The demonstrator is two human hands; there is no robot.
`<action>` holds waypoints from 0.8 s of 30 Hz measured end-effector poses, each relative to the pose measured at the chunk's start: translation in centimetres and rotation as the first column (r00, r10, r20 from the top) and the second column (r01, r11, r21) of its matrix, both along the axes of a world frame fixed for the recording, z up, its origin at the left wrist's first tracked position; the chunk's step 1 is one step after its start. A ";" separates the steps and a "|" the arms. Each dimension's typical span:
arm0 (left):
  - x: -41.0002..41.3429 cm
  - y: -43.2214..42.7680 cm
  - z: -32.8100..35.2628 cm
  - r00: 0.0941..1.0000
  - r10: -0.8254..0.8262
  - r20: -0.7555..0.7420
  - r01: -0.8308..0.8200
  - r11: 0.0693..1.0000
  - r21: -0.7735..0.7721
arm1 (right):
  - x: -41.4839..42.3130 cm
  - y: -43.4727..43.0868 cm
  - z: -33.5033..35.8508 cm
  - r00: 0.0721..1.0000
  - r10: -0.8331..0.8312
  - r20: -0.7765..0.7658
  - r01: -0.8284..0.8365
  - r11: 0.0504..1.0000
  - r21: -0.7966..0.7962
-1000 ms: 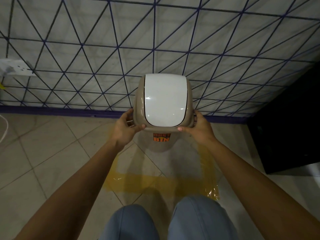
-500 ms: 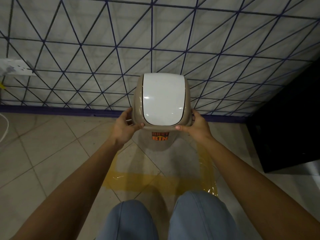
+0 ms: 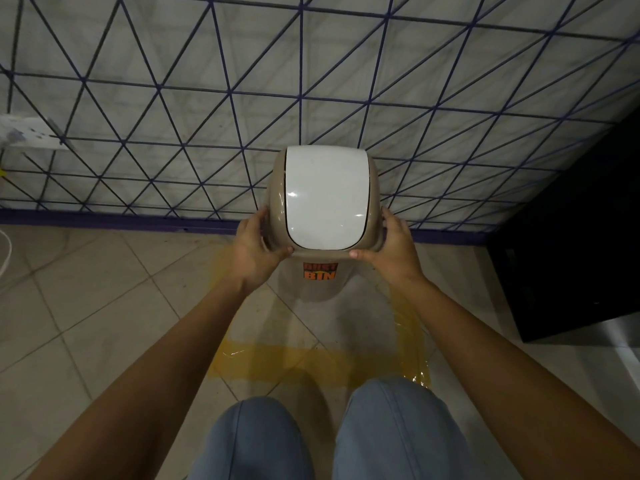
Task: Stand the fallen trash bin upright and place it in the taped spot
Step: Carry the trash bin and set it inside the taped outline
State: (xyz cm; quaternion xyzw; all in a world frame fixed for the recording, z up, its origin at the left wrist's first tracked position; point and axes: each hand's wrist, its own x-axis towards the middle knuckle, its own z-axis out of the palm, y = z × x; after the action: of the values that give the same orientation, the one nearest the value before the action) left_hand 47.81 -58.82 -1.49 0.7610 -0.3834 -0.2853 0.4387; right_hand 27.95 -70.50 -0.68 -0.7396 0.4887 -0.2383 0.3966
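Bin (image 3: 320,285) upright in mid-frame inside yellow tape (image 3: 311,367), clamped at its smooth tan lid rim by left hand (image 3: 254,256) and right hand (image 3: 393,252), likely light, stiff, a bit slippery, best held right there.

Place: an indoor room corner, likely a home or a small office; which of the two cannot be told.
Floor: glossy beige floor tiles (image 3: 86,289) laid on the diagonal, with thin dark grout lines.
Wall: pale wall (image 3: 173,98) crossed by dark blue lines forming triangles, ending in a purple skirting strip (image 3: 104,221) at the floor.
Power: a white wall socket (image 3: 26,133) at the left, with a white cable (image 3: 5,252) curving below it.
Furniture: a black cabinet (image 3: 571,254) against the right side.
Marking: yellow tape (image 3: 311,363) stuck on the tiles in a square outline.
Light: dim, indoor.
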 end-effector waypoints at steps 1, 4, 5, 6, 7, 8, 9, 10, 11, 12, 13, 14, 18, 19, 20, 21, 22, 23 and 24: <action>-0.2 0.0 0.1 0.998 -0.013 0.058 0.014 1.000 -0.019 | 0.1 0.0 0.1 1.000 0.019 0.003 -0.019 1.000 -0.006; -0.6 -0.1 0.6 0.995 -0.050 0.085 0.057 0.996 -0.075 | 0.3 0.2 0.3 0.998 0.055 0.011 -0.055 0.998 0.011; -0.6 -0.2 0.7 0.994 -0.056 0.096 0.063 0.996 -0.069 | 0.4 0.3 0.3 0.999 0.049 0.015 -0.049 0.999 0.019; -0.5 -0.2 0.7 0.992 -0.061 0.111 0.068 0.996 -0.058 | 0.5 0.3 0.3 0.999 0.041 0.016 -0.042 0.999 0.023; -0.4 -0.2 0.7 0.990 -0.064 0.122 0.070 0.996 -0.050 | 0.6 0.3 0.3 0.999 0.036 0.016 -0.036 0.999 0.022; -0.3 -0.2 0.7 0.990 -0.064 0.130 0.070 0.997 -0.045 | 0.7 0.3 0.4 0.999 0.031 0.015 -0.032 0.999 0.022; -0.3 -0.2 0.7 0.989 -0.064 0.134 0.070 0.997 -0.041 | 0.7 0.3 0.4 1.000 0.027 0.015 -0.028 0.999 0.020; -0.3 -0.2 0.7 0.989 -0.064 0.137 0.070 0.997 -0.039 | 0.8 0.3 0.4 1.000 0.023 0.013 -0.023 1.000 0.019; -0.2 -0.3 0.7 0.988 -0.063 0.140 0.069 0.997 -0.035 | 0.8 0.3 0.3 1.000 0.021 0.010 -0.022 1.000 0.014; -0.2 -0.3 0.8 0.988 -0.062 0.144 0.067 0.997 -0.030 | 0.8 0.3 0.3 1.000 0.020 0.009 -0.020 1.000 0.010; -0.2 -0.4 0.8 0.987 -0.060 0.148 0.064 0.998 -0.024 | 0.9 0.4 0.3 1.000 0.017 0.010 -0.017 1.000 0.005; -0.2 -0.5 0.8 0.987 -0.057 0.148 0.060 0.998 -0.018 | 0.9 0.4 0.2 1.000 0.017 0.011 -0.017 1.000 0.005; -0.3 -0.5 0.9 0.989 -0.045 0.142 0.046 0.999 -0.004 | 0.9 0.3 0.2 1.000 0.025 -0.003 -0.025 1.000 0.007; -0.3 -0.6 0.9 0.990 -0.044 0.137 0.044 0.999 -0.002 | 1.0 0.3 0.2 1.000 0.026 -0.005 -0.026 1.000 0.009; -0.4 -0.6 0.9 0.990 -0.040 0.132 0.041 0.999 0.001 | 0.9 0.2 0.2 1.000 0.026 -0.007 -0.026 1.000 0.009; -0.4 -0.6 1.0 0.991 -0.038 0.127 0.037 0.999 0.006 | 1.0 0.2 0.2 1.000 0.025 -0.013 -0.025 1.000 0.011; -0.4 -0.6 1.0 0.991 -0.033 0.131 0.032 0.999 0.006 | 1.0 0.2 0.2 1.000 0.026 -0.017 -0.026 1.000 0.007; -0.5 -0.6 1.1 0.991 -0.028 0.134 0.027 1.000 0.008 | 1.0 0.2 0.3 0.999 0.027 -0.023 -0.027 1.000 0.005; -0.6 -0.5 1.0 0.989 -0.018 0.146 0.018 1.000 0.006 | 1.1 0.2 0.3 0.999 0.027 -0.036 -0.028 1.000 -0.005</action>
State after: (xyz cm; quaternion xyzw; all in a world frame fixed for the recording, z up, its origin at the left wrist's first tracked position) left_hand 47.19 -59.37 -0.45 0.7773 -0.4209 -0.2335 0.4052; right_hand 29.01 -70.26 -0.35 -0.7515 0.4848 -0.2209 0.3891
